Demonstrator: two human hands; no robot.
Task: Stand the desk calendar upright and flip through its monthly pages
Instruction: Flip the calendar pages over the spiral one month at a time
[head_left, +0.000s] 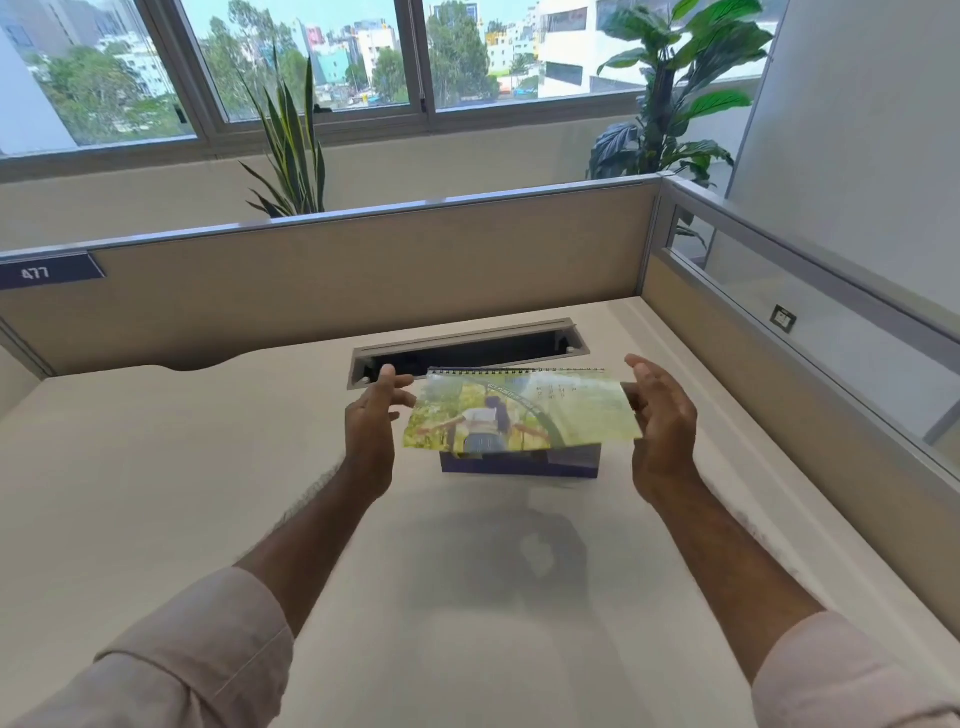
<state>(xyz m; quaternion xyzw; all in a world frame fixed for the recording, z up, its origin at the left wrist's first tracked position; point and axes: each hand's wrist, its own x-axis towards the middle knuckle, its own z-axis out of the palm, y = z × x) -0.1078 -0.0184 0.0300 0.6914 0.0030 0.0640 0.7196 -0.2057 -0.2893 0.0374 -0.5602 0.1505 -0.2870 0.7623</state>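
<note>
Two pale rolled-up sleeves lie nearest, forearms reaching out over the cream desk. The left hand and right hand flank the desk calendar, fingers spread at its side edges; actual grip is unclear. A blurred photo page lifts from the wire binding over the purple base. Behind lies a cable slot.

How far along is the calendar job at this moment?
Done: the calendar seems to stand on its purple base on the desk. In hand: a photo page is lifted near level at the wire binding, the left hand and right hand at its ends, though grip is blurred. Left: the remaining months; their number cannot be seen.
</note>
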